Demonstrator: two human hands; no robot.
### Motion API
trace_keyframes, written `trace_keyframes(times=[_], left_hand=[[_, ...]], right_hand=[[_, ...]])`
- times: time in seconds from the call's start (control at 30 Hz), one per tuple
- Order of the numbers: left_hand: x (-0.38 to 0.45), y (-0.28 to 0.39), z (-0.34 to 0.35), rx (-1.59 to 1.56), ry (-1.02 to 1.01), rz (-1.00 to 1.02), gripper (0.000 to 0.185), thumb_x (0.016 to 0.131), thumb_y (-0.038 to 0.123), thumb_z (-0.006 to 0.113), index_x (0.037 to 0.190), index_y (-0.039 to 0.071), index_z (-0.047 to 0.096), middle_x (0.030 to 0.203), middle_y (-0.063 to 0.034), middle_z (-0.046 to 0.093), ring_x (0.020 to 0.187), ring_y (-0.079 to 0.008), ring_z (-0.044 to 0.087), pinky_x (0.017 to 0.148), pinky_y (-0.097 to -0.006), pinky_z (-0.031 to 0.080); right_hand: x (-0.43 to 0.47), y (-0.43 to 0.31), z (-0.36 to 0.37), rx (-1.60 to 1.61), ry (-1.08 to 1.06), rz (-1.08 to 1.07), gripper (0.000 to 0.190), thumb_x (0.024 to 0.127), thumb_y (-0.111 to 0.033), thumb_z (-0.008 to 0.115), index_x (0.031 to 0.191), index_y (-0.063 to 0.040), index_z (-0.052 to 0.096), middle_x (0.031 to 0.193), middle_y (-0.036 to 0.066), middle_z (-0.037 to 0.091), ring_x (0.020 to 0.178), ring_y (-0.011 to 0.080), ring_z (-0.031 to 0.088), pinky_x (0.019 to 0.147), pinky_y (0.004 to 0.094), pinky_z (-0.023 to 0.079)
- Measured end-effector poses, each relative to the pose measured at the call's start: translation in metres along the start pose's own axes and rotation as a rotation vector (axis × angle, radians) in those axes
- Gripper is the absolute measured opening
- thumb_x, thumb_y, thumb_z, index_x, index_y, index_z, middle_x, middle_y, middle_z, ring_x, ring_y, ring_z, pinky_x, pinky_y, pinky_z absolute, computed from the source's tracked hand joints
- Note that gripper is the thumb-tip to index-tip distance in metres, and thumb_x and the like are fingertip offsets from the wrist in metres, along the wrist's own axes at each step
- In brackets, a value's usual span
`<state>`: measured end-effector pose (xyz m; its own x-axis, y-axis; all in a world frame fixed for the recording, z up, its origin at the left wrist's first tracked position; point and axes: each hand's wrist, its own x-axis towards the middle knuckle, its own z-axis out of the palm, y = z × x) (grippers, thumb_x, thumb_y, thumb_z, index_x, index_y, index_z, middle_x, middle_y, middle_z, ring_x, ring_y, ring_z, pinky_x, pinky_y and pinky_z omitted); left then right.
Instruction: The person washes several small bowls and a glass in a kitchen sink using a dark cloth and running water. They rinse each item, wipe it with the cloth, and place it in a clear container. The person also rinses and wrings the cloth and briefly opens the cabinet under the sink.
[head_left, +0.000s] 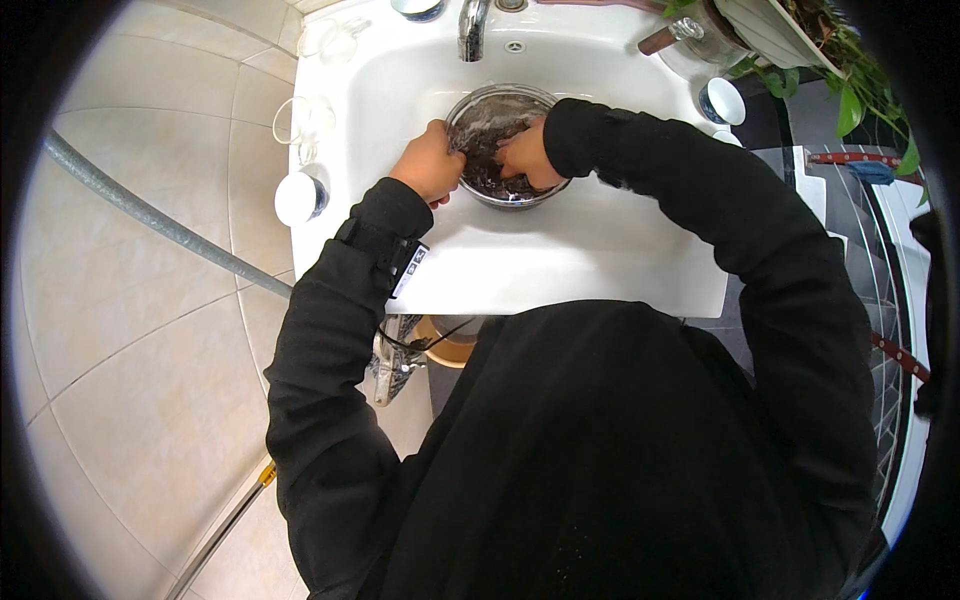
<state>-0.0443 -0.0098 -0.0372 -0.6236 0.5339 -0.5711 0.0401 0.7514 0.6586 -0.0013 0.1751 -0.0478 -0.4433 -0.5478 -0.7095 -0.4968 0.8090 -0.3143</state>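
Note:
A round metal bowl (514, 201) stands in the white ceramic sink (637, 255), in front of the faucet (472, 30). It holds murky water with dark, wet material in it; what the material is I cannot tell. My left hand (431, 165) grips the bowl's left rim, with the thumb at the inner side. From the right my right hand (529, 157) reaches into the bowl, its fingers down in the dark contents. Whether those fingers hold anything is hidden.
A white cup (298, 199) stands on the sink's left ledge, another cup (722, 101) on the right ledge and a bowl (418, 7) at the back. A glass jar (694, 52) and a potted plant (851, 105) are at the back right. A gray hose (165, 221) crosses the left wall.

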Motion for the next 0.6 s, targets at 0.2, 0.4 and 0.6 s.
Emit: trace_keyframes(times=[0.2, 0.4, 0.6], left_hand=[[0.003, 0.000, 0.002, 0.072, 0.012, 0.025, 0.038, 0.089, 0.012, 0.055, 0.119, -0.008, 0.042, 0.069, -0.0162, 0.063, 0.046, -0.0214, 0.059, 0.040, -0.0349, 0.047], [0.001, -0.004, 0.004, 0.084, 0.060, 0.070, 0.038, 0.088, 0.012, 0.055, 0.117, -0.009, 0.042, 0.073, -0.0212, 0.065, 0.048, -0.0263, 0.061, 0.044, -0.0376, 0.049], [0.007, -0.004, 0.009, 0.174, 0.109, 0.001, 0.040, 0.092, 0.012, 0.055, 0.125, -0.004, 0.040, 0.073, -0.0159, 0.062, 0.046, -0.0216, 0.058, 0.039, -0.0349, 0.045]], right_hand=[[0.001, 0.004, 0.002, -0.210, -0.146, 0.096, 0.062, 0.079, -0.021, 0.050, 0.139, -0.005, 0.049, 0.136, 0.019, 0.053, 0.126, 0.0365, 0.052, 0.101, 0.0470, 0.046], [0.016, -0.005, -0.010, 0.225, -0.093, 0.295, 0.089, 0.066, -0.030, 0.067, 0.146, -0.002, 0.038, 0.142, 0.026, 0.046, 0.123, 0.0391, 0.055, 0.098, 0.0466, 0.047], [0.027, -0.010, -0.011, 0.100, -0.020, 0.191, 0.076, 0.063, -0.028, 0.069, 0.134, -0.006, 0.053, 0.147, 0.017, 0.041, 0.123, 0.0389, 0.052, 0.101, 0.0449, 0.045]])
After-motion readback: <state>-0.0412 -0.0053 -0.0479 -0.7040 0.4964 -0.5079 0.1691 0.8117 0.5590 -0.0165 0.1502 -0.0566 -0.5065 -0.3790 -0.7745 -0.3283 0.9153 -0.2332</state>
